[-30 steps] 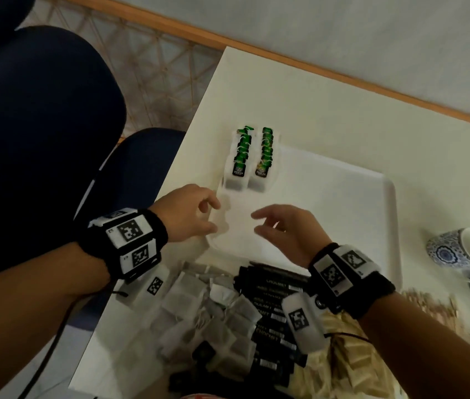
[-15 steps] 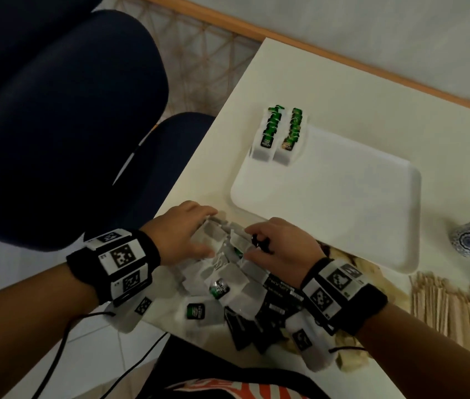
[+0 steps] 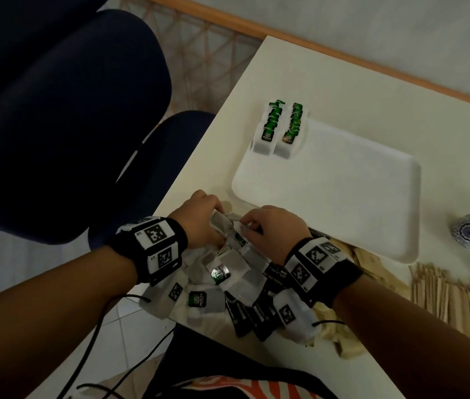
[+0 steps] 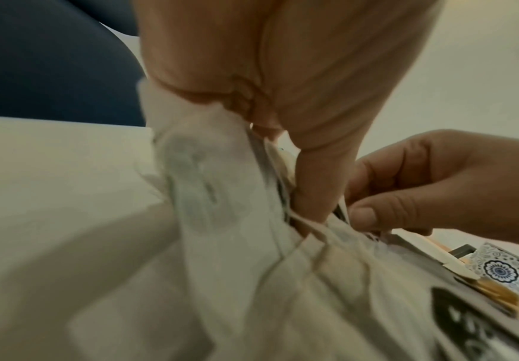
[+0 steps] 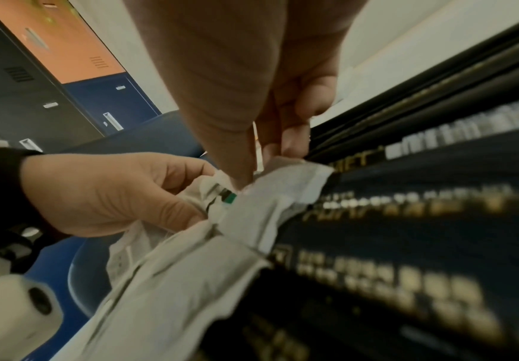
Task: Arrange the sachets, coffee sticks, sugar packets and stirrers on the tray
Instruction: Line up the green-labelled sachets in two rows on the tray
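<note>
- We find the left hand [image 3: 199,223] and right hand [image 3: 271,228] together in the loose sachets [image 3: 228,269], just short of the tray's [image 3: 343,197] near edge; each pinches sachet paper, in our judgement to gather a bundle for another row.
- Two sachet rows [image 3: 281,128] stand at the tray's far left corner, leaving the rest of its floor open.
- Coffee sticks [image 3: 257,312] lie below the tray beside the loose sachets; stirrers [image 3: 444,292] lie off its near right corner.
- The table edge runs close left of the tray; we judge lifting straight across the near rim safest.
</note>
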Available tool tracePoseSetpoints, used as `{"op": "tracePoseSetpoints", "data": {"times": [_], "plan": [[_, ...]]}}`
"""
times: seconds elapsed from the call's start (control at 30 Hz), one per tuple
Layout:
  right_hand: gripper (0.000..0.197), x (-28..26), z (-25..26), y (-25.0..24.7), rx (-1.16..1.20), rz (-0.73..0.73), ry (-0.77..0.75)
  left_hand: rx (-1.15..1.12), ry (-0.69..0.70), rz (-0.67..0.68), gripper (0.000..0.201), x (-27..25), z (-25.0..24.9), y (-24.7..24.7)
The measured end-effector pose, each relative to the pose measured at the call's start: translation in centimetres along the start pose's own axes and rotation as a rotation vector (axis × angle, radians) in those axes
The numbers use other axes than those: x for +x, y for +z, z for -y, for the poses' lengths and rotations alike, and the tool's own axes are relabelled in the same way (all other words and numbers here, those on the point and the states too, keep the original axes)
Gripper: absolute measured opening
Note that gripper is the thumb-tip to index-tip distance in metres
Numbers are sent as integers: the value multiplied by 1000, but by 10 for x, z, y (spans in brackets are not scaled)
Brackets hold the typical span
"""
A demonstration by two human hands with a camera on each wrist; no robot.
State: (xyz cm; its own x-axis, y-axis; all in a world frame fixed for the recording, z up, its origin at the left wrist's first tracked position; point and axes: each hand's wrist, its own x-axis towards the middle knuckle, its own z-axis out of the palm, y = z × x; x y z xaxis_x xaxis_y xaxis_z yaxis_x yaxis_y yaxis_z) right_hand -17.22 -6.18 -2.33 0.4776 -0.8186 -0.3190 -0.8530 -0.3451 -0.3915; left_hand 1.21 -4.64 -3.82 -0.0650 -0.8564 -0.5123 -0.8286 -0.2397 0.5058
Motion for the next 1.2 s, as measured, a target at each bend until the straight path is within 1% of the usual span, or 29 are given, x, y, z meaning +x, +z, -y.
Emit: {"op": "tracePoseSetpoints", "data": {"times": [0.07,0.1,0.2,0.23,0.27,0.37,0.4,0.43,0.5,0.57,0.63,0.8,0.9,1.0,1.1,1.2], "plan": [[29,-2,1,-1,-6,6,-8,-41,23,-13,52,1,-1,0],[36,-3,2,-1,-15,16,-13,-78,30,-15,56,1,-1,0],[56,-4,5,0,-34,27,-15,-149,42,7,75,2,-3,-1],[59,-3,5,2,-40,22,-11,-131,45,10,74,2,-4,-1],[59,-1,4,4,-45,15,-6,-102,44,11,68,2,-5,-1],[51,1,5,9,-32,-8,-4,-46,25,8,36,5,-5,-2],[49,1,6,9,-22,-14,-6,-42,21,2,27,6,-5,-3],[47,1,7,9,-10,-12,-4,-46,23,-3,23,6,-5,-4],[40,1,8,8,30,-13,7,-59,34,-10,25,6,-4,-7],[28,0,6,6,91,-23,24,-66,42,-23,23,3,-5,-9],[24,-1,4,4,165,-32,30,-86,56,-28,22,0,-5,-13],[22,0,-2,-4,280,-60,32,-195,119,-49,23,-6,-5,-19],[22,0,-4,-11,317,-77,16,-322,148,-27,22,-9,-7,-22],[25,0,-8,-18,331,-106,-25,-373,169,-5,21,-10,-10,-26],[28,0,-11,-24,408,-207,49,-442,194,8,24,-10,-15,-29],[19,1,-14,-29,443,-273,108,-518,213,26,26,-11,-22,-32]]}}
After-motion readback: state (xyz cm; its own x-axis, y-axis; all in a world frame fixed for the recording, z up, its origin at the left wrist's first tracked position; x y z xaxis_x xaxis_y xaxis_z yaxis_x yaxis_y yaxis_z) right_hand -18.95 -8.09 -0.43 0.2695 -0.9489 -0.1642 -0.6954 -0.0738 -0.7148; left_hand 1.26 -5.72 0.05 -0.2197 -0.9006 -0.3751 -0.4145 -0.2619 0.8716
